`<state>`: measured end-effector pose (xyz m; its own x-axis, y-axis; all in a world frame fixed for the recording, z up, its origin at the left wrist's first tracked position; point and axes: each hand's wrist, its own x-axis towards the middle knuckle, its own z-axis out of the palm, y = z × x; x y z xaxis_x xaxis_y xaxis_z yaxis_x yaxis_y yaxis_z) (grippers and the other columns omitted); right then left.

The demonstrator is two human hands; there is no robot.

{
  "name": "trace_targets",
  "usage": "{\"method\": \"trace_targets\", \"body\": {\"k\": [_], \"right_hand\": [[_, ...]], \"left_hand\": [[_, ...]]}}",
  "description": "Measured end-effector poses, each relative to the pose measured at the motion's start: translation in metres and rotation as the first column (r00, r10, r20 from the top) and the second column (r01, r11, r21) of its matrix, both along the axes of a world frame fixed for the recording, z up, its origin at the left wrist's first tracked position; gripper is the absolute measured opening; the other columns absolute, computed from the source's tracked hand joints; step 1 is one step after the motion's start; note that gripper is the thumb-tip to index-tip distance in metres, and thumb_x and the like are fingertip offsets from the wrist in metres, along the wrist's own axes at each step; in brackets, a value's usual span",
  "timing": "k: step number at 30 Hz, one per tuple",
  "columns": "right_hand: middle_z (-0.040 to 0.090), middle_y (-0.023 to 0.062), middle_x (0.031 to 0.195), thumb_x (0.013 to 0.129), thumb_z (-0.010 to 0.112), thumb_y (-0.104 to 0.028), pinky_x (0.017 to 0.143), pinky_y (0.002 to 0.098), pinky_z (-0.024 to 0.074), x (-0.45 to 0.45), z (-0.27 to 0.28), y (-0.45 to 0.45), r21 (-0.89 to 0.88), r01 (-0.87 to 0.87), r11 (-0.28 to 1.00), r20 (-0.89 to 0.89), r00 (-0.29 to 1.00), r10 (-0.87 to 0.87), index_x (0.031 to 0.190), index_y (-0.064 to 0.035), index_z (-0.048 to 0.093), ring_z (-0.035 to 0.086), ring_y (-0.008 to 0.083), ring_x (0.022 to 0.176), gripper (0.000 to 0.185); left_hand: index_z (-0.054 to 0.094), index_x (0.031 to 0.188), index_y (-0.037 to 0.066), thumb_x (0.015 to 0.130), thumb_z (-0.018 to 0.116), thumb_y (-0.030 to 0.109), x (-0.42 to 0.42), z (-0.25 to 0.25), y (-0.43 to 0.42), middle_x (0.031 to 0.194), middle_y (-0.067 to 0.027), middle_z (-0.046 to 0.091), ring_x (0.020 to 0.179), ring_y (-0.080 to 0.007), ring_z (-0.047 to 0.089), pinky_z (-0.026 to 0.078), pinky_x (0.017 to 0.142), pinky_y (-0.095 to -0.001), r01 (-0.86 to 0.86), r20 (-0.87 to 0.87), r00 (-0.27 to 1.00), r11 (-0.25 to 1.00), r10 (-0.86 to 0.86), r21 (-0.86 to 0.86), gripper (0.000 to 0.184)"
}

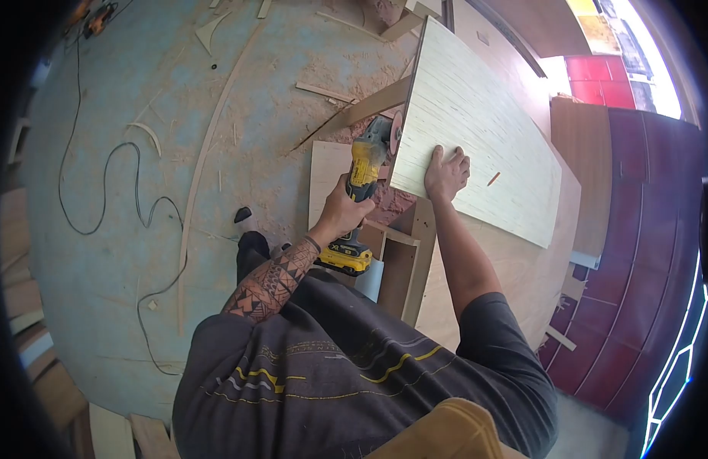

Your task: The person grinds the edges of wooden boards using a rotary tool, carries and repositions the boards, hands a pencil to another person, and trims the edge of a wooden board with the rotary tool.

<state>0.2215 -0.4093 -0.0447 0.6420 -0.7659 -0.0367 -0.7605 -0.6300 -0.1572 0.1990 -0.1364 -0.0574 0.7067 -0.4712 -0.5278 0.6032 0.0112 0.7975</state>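
Observation:
My left hand is wrapped round the body of a yellow and black cordless angle grinder, its battery pack towards me. The grinder's reddish disc is at the left edge of a pale wooden board; whether it touches the edge is hard to tell. On the board, near its lower left corner, my right hand lies with its fingers a little curled and apart, holding nothing. A short reddish-brown pencil-like stick rests on the board to the right of that hand.
Below the board is a wooden workbench with an open compartment. Sawdust, offcuts, a long thin strip and a black cable lie on the floor. Dark red panels stand at the right, wood pieces at the lower left.

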Motion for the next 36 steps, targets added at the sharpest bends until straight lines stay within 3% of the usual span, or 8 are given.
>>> {"method": "trace_targets", "body": {"k": [9,11,18,20,22,26,36], "right_hand": [[0.031,0.0319,0.171,0.107,0.053,-0.058,0.133,0.0559,0.0173,0.0,0.0,0.0,-0.014,-0.002,1.0,0.037,0.999,0.002,0.163,-0.002,0.041,0.023,0.0456,0.162,0.081],[0.031,0.0319,0.171,0.107,0.054,-0.058,0.133,0.0559,0.0173,0.002,0.003,0.0,-0.007,-0.001,1.0,0.03,1.0,0.001,0.163,-0.002,0.04,0.023,0.0457,0.162,0.081],[0.03,0.0318,0.171,0.107,0.053,-0.059,0.133,0.0563,0.018,0.007,-0.001,-0.004,-0.012,0.008,1.0,0.001,1.0,-0.008,0.164,-0.0019,0.039,0.023,0.0459,0.162,0.082],[0.032,0.0295,0.171,0.107,0.052,-0.06,0.132,0.0562,0.0201,0.008,-0.006,-0.009,-0.033,0.005,0.999,-0.009,1.0,-0.005,0.164,-0.0039,0.039,0.026,0.0458,0.161,0.081],[0.034,0.0272,0.171,0.107,0.051,-0.062,0.131,0.056,0.0223,0.01,-0.006,-0.01,-0.056,0.003,0.998,-0.021,1.0,-0.004,0.165,-0.0059,0.04,0.029,0.0456,0.159,0.081],[0.03,0.0308,0.171,0.108,0.05,-0.061,0.132,0.0565,0.019,0.013,-0.002,-0.008,0.0,0.009,1.0,-0.031,0.999,-0.009,0.165,-0.0028,0.037,0.024,0.0461,0.161,0.083],[0.029,0.0309,0.172,0.108,0.048,-0.062,0.133,0.0565,0.0188,0.014,-0.001,-0.007,-0.008,0.017,1.0,-0.052,0.999,-0.018,0.166,-0.003,0.036,0.023,0.0452,0.163,0.083]], "left_hand": [[0.049,0.137,-0.004,0.089,0.075,0.01,0.0,0.004,0.001,0.094,-0.0083,0.07,0.063,-0.0168,0.071,0.06,0.059,-0.0337,-0.003,-0.056,0.998,1.0,0.002,-0.019,0.057],[0.05,0.127,0.001,0.091,0.072,0.004,-0.002,0.006,0.001,0.09,-0.0043,0.064,0.063,-0.0151,0.068,0.058,0.055,-0.0327,-0.024,-0.039,0.999,1.0,0.023,-0.007,0.042],[0.049,0.132,-0.001,0.091,0.071,0.003,0.0,0.009,0.003,0.092,-0.0058,0.066,0.063,-0.0156,0.068,0.058,0.056,-0.0337,-0.019,-0.105,0.994,1.0,0.017,-0.02,0.046],[0.047,0.139,-0.003,0.09,0.074,0.008,-0.002,0.007,0.003,0.091,-0.0086,0.069,0.06,-0.017,0.07,0.059,0.053,-0.0344,-0.033,-0.067,0.997,0.999,0.031,-0.024,0.056],[0.047,0.139,-0.003,0.09,0.074,0.008,-0.003,0.007,0.004,0.091,-0.0087,0.069,0.06,-0.0171,0.07,0.059,0.054,-0.0345,-0.033,-0.075,0.997,0.999,0.031,-0.022,0.057],[0.048,0.136,-0.003,0.091,0.072,0.003,0.0,0.014,0.006,0.094,-0.0068,0.067,0.065,-0.0169,0.071,0.06,0.059,-0.0339,-0.003,-0.096,0.995,1.0,0.001,-0.015,0.051],[0.05,0.136,-0.002,0.091,0.072,0.008,0.002,0.016,0.007,0.095,-0.0074,0.07,0.065,-0.0166,0.072,0.06,0.06,-0.0343,0.008,-0.062,0.998,1.0,-0.007,0.021,0.052]]}}
